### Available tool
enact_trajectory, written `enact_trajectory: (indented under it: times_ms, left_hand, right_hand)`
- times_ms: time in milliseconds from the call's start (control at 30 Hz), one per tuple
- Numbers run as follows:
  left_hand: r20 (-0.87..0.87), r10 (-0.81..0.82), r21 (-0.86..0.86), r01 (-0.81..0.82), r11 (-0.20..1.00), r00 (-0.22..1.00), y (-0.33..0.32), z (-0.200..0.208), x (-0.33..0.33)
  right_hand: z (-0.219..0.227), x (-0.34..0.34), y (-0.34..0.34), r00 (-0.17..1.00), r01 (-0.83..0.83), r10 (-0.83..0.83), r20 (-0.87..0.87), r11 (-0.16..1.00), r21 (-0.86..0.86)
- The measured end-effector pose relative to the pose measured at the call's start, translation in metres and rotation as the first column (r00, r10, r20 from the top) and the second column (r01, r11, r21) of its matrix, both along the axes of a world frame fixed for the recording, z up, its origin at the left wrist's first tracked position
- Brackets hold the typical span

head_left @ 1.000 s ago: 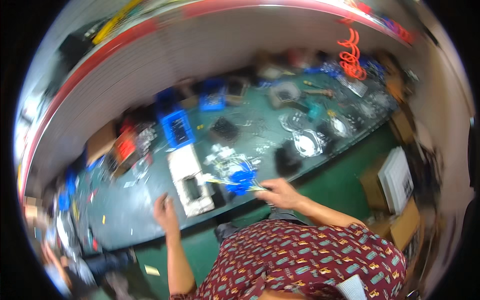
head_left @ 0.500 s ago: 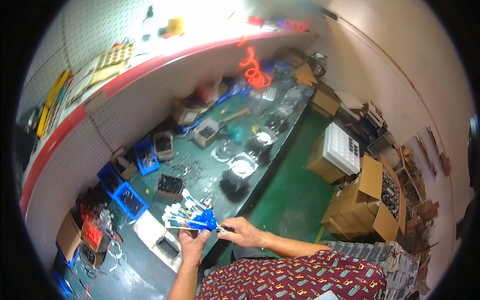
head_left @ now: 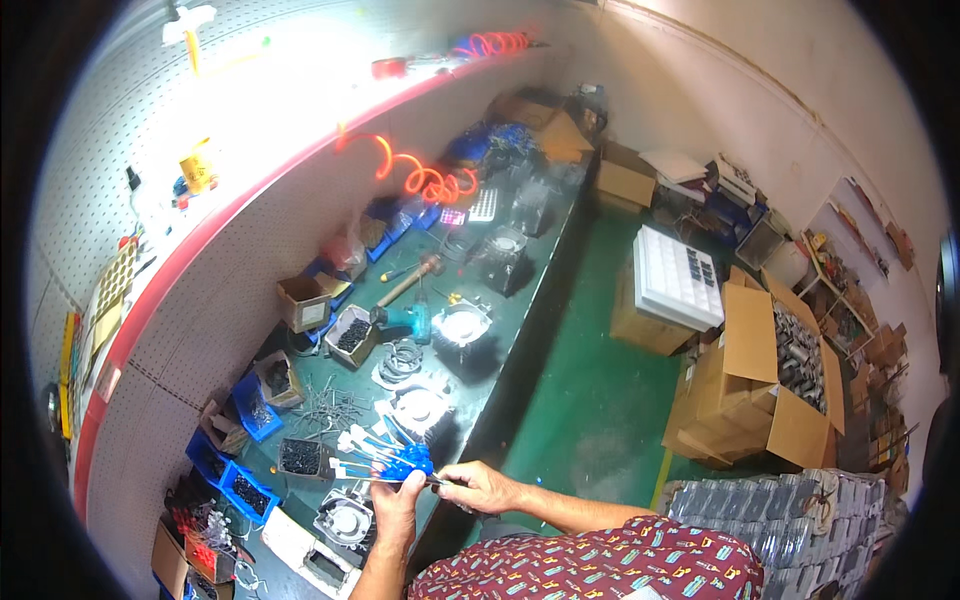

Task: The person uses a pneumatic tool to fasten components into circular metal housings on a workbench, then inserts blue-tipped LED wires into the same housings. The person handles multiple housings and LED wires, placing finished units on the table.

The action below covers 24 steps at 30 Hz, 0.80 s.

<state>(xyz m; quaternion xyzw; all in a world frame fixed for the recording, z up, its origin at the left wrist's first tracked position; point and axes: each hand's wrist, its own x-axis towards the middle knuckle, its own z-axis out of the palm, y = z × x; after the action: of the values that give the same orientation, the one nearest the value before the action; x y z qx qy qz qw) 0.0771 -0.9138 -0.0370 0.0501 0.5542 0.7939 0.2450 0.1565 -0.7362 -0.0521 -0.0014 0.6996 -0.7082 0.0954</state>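
My left hand is closed around the lower part of a bundle of blue-sleeved wires. From the bundle, thin leads fan out to the far left and end in white connectors. My right hand is closed at the bundle's right end, its fingertips pinching something small and dark that I cannot make out. Just left of my left wrist lies a round finned metal housing on the green bench. Beyond the bundle another housing shines brightly under the light.
Along the bench stand blue bins and a box of black screws. Farther off lie a teal power driver, a hammer and a further housing. An orange coiled hose hangs above. Cartons stand on the floor at right.
The view has turned, so the bench and its bins appear farther left. Both hands keep hold at the bundle, which stays in nearly the same place in the picture.
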Motion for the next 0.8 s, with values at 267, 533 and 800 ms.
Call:
enact_trajectory:
  times_ms: [267, 533, 800]
  left_hand:
    - [-0.030, 0.157, -0.116, -0.159, 0.980, 0.987, 0.046, 0.015, 0.007]
    - [-0.024, 0.245, -0.131, -0.246, 0.960, 0.969, 0.041, 0.000, 0.016]
    - [-0.119, 0.110, -0.144, -0.127, 0.981, 0.987, -0.114, -0.008, 0.028]
  right_hand:
    - [-0.023, -0.009, 0.025, 0.965, 0.095, -0.041, -0.257, 0.975, 0.199]
    - [-0.023, -0.006, 0.014, 0.958, 0.199, -0.141, -0.251, 0.954, 0.224]
    - [-0.016, -0.003, -0.086, 0.998, 0.002, 0.004, -0.057, 0.996, 0.093]
